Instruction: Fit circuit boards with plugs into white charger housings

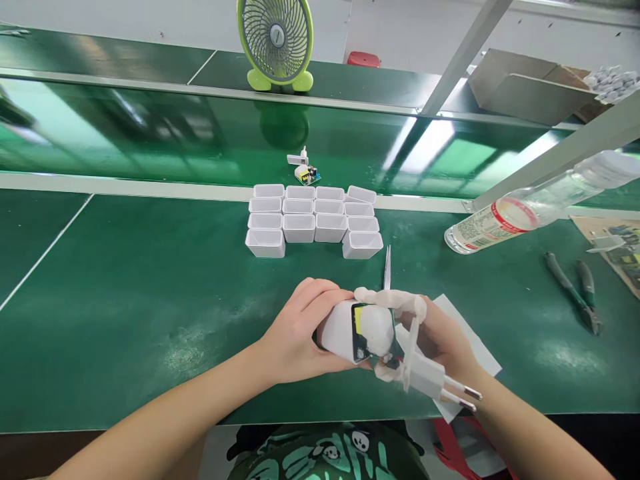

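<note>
My left hand [293,337] is closed around a white plastic charger case [337,331], its open end turned to the right. A circuit board [374,329] with a yellow part and a white lump sits at that opening, partly sticking out. My right hand [447,340], with white covers on its fingertips, grips a white plug cap [425,375] with two metal pins pointing down to the right. The cap is close beside the board; how they join is hidden. Tweezers [387,268] lie just beyond the right fingers. Under the right hand is a white sheet [473,337].
Several white cases [299,228] stand in rows ahead. Behind them lies another board with a plug cap [307,173]. To the right are a clear bottle [505,217] and pliers [575,290]. A green fan [277,40] and a carton [535,90] stand on the shelf.
</note>
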Tool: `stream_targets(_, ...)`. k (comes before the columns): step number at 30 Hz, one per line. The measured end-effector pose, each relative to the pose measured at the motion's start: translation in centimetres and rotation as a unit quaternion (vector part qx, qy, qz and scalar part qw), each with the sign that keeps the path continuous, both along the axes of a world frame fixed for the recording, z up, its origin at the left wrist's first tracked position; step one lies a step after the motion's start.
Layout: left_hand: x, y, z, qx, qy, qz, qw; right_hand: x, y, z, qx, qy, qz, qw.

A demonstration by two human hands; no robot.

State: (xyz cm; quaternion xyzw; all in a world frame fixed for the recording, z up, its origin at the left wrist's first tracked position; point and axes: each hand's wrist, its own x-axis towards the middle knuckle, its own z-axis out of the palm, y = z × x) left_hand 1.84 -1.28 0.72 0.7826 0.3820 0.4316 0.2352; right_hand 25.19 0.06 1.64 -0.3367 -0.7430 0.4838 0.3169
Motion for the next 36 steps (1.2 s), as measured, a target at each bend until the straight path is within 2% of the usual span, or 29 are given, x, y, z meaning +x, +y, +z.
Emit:
stream_targets(3, 0.0, -0.1, 0.0, -0.001, 0.001, 0.002, 1.000, 0.0, -0.1, 0.2, -0.030, 0.012, 0.011, 0.999)
stream_targets(10, 0.0, 0.0, 0.2, 0.003, 0.006, 0.011, 1.000, 0.1, 0.1, -0.1, -0.005, 0.009, 0.024, 1.000)
stream_targets(16, 0.1, 0.1, -0.1, -0.003, 0.011, 0.017, 1.000, -0.4, 0.4, 0.8, 0.158, -0.082, -0.014, 0.984)
stream_targets(20, 0.1, 0.0, -0.2, -0.016, 0.012, 0.014, 1.000, -0.6, 0.5, 1.4, 0.201, -0.093, -0.026, 0.975)
stream_targets(24, 0.2, -0.1, -0.2, -0.029, 0.011, 0.011, 0.999, -0.4, 0.4, 1.2, 0.187, -0.092, -0.024, 0.978)
stream_targets(33, 0.2, -0.2, 0.0, -0.023, 0.004, 0.009, 1.000, -0.6, -0.1, 0.2, 0.081, -0.038, -0.039, 0.995)
stream_targets(36, 0.1, -0.2, 0.0, -0.016, 0.003, 0.014, 1.000, -0.7, -0.1, -0.2, 0.081, -0.030, -0.040, 0.995)
